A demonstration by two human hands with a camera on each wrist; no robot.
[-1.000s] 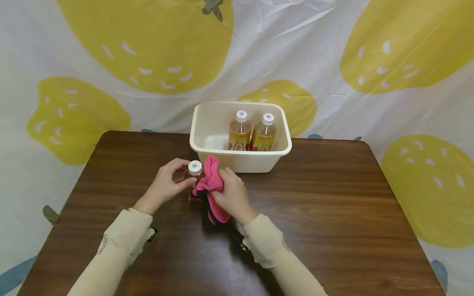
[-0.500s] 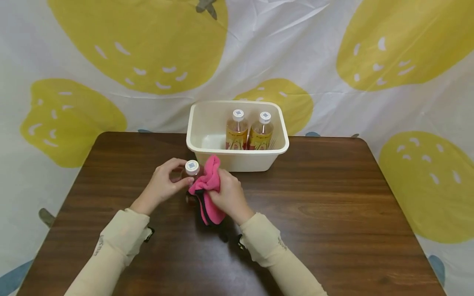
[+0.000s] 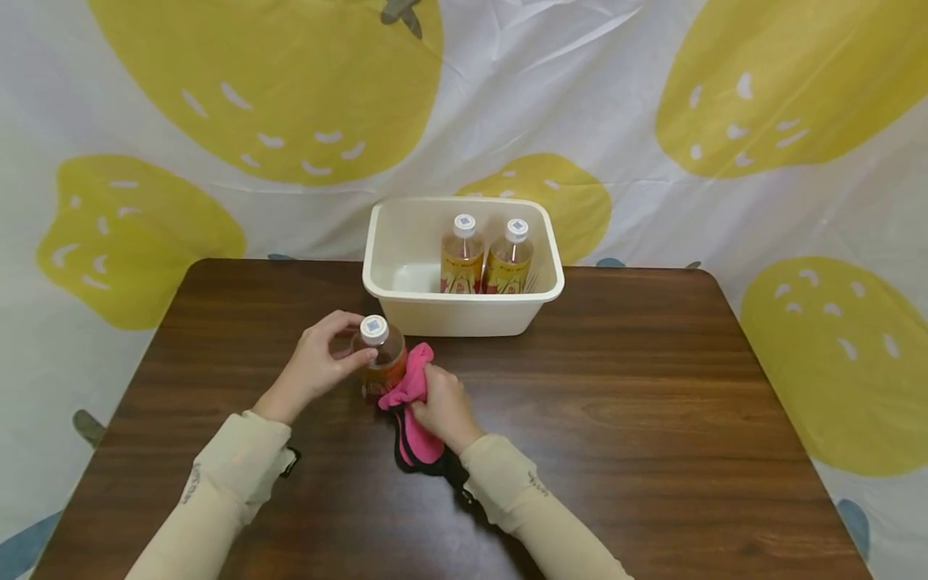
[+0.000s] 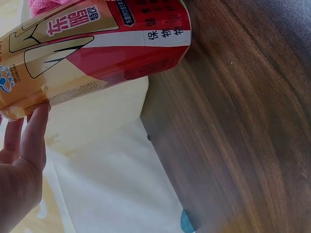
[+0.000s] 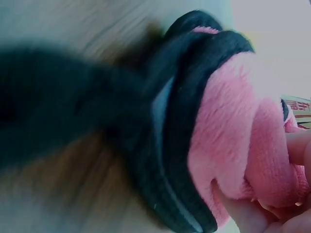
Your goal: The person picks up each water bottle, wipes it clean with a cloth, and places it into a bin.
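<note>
A drink bottle [image 3: 384,362] with a white cap and a red and yellow label stands on the table in front of the bin. My left hand [image 3: 316,360] grips it near its shoulder, thumb and fingers on opposite sides; the left wrist view shows the label [image 4: 97,43] close up. In my right hand [image 3: 445,407] is a bunched pink cloth [image 3: 416,374] with black edging, held against the bottle's right side. The cloth's folds [image 5: 228,131] fill much of the right wrist view, with fingers pinching them at the lower right.
Behind the bottle, a cream plastic bin [image 3: 464,314] sits at the table's back edge. Inside its right half stand two similar bottles, a left one [image 3: 461,262] and a right one [image 3: 509,266]. A lemon-print sheet [image 3: 551,97] hangs behind the dark wooden table [image 3: 638,403].
My right hand has moved the cloth down along the bottle, towards me, uncovering more of its upper part and label. The left hand keeps its hold. The view has shifted slightly.
</note>
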